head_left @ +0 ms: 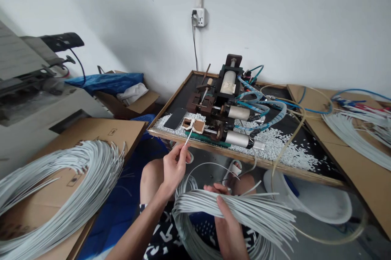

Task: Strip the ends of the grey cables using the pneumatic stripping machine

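Left hand (173,167) pinches a single white wire (188,134), its tip entering the small wooden guide (193,125) at the front edge of the machine board (214,152). Right hand (226,216) is closed around the wire bundle (244,211) over the lap. Judgement: keep the wire straight and level with the guide, feeding squarely; the right hand should hold the bundle slack to avoid snagging.
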{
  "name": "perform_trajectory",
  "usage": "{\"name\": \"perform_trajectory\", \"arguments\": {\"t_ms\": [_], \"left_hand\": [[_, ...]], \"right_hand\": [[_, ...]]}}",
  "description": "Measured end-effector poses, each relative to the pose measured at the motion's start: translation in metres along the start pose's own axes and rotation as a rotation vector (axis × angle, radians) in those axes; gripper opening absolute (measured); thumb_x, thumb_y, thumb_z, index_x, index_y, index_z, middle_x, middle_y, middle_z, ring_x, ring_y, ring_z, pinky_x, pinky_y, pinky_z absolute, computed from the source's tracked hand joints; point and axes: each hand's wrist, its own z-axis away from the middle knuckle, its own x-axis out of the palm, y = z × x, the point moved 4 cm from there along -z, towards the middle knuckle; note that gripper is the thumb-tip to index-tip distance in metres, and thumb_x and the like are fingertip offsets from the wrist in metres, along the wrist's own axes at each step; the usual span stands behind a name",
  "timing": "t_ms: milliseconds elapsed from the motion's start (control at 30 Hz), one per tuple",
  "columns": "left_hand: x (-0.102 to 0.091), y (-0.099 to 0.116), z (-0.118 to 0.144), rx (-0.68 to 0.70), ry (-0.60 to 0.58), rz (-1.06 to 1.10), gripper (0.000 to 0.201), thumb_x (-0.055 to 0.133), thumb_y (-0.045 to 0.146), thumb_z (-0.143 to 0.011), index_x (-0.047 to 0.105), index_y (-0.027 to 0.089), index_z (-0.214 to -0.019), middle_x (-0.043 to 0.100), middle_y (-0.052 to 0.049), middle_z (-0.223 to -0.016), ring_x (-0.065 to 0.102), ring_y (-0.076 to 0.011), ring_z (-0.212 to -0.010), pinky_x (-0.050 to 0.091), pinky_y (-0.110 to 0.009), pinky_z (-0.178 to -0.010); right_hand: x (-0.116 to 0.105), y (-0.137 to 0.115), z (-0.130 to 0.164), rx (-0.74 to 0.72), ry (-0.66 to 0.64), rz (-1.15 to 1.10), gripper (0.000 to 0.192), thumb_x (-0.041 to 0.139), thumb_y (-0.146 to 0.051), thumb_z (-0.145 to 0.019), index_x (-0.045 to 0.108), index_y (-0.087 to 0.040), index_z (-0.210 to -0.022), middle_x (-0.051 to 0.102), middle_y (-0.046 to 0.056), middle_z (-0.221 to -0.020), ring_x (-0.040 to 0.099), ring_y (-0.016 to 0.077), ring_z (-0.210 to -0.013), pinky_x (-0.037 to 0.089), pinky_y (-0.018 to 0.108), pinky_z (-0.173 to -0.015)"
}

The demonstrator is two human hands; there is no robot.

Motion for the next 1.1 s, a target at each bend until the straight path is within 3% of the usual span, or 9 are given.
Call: {"name": "perform_trajectory", "arguments": {"t_ms": [133, 267, 367, 433, 500, 733, 900, 1100], "left_hand": [[-0.002, 0.004, 0.003, 0.048, 0.025, -0.028, 0.029, 0.056, 0.039, -0.101, 0.071, 0.016, -0.093, 0.06, 0.004, -0.057, 0.056, -0.0113, -0.053, 0.046, -0.021, -0.054], [-0.005, 0.011, 0.013, 0.184, 0.041, -0.103, 0.024, 0.053, 0.031, -0.103, 0.071, 0.018, -0.096, 0.059, 0.005, -0.056, 0.056, -0.0107, -0.049, 0.045, -0.021, -0.051], [0.002, 0.015, 0.019, 0.33, -0.155, -0.234, 0.021, 0.052, 0.025, -0.103, 0.073, 0.018, -0.101, 0.069, 0.001, -0.068, 0.064, -0.0134, -0.061, 0.052, -0.024, -0.061], [0.009, 0.018, 0.023, 0.418, -0.311, -0.349, 0.021, 0.056, 0.024, -0.102, 0.073, 0.019, -0.113, 0.078, -0.006, -0.096, 0.071, -0.0204, -0.091, 0.056, -0.032, -0.082], [0.014, 0.024, 0.026, 0.46, -0.415, -0.391, 0.026, 0.058, 0.024, -0.101, 0.07, 0.019, -0.124, 0.075, -0.01, -0.12, 0.066, -0.0264, -0.117, 0.052, -0.042, -0.1], [0.027, 0.057, 0.052, 0.341, -0.92, -0.08, 0.026, 0.053, 0.02, -0.103, 0.077, 0.025, -0.114, 0.078, -0.008, -0.114, 0.067, -0.0233, -0.117, 0.049, -0.041, -0.108], [0.028, 0.057, 0.052, 0.294, -0.952, -0.031, 0.021, 0.06, 0.022, -0.101, 0.078, 0.026, -0.11, 0.078, -0.008, -0.115, 0.068, -0.0242, -0.117, 0.047, -0.046, -0.111], [0.027, 0.056, 0.052, 0.379, -0.898, -0.089, 0.019, 0.059, 0.017, -0.1, 0.076, 0.024, -0.103, 0.079, -0.006, -0.11, 0.07, -0.0214, -0.11, 0.05, -0.041, -0.107]], "right_hand": [[0.001, 0.0, -0.001, 0.0, 0.015, 0.011, 0.046, 0.089, -0.054, -0.067, 0.072, -0.029, -0.102, 0.079, 0.004, -0.111, 0.066, 0.0286, -0.116, 0.037, 0.053, -0.117], [0.0, 0.002, -0.002, 0.003, 0.022, 0.015, 0.047, 0.089, -0.054, -0.067, 0.072, -0.029, -0.102, 0.078, 0.004, -0.11, 0.065, 0.0291, -0.118, 0.037, 0.054, -0.117], [-0.002, 0.003, -0.002, 0.013, 0.008, 0.009, 0.044, 0.089, -0.052, -0.068, 0.071, -0.03, -0.102, 0.078, 0.003, -0.11, 0.065, 0.029, -0.116, 0.038, 0.055, -0.116], [-0.002, 0.002, -0.001, 0.005, -0.012, 0.007, 0.041, 0.087, -0.051, -0.071, 0.072, -0.03, -0.102, 0.078, 0.002, -0.11, 0.066, 0.0278, -0.115, 0.038, 0.054, -0.116], [-0.001, 0.0, 0.0, -0.011, -0.03, 0.005, 0.039, 0.086, -0.05, -0.073, 0.072, -0.03, -0.103, 0.078, 0.002, -0.11, 0.066, 0.0264, -0.114, 0.039, 0.051, -0.115], [0.01, -0.006, 0.003, -0.051, 0.043, -0.082, 0.036, 0.091, -0.045, -0.065, 0.075, -0.025, -0.091, 0.076, 0.001, -0.105, 0.067, 0.0234, -0.109, 0.047, 0.042, -0.111], [0.01, -0.006, 0.004, -0.068, 0.06, -0.09, 0.034, 0.089, -0.045, -0.066, 0.075, -0.028, -0.092, 0.074, 0.001, -0.107, 0.065, 0.0245, -0.111, 0.041, 0.045, -0.117], [0.008, -0.002, 0.002, -0.081, 0.002, -0.08, 0.029, 0.085, -0.04, -0.074, 0.074, -0.026, -0.096, 0.073, 0.001, -0.114, 0.063, 0.0229, -0.112, 0.042, 0.041, -0.114]]}}
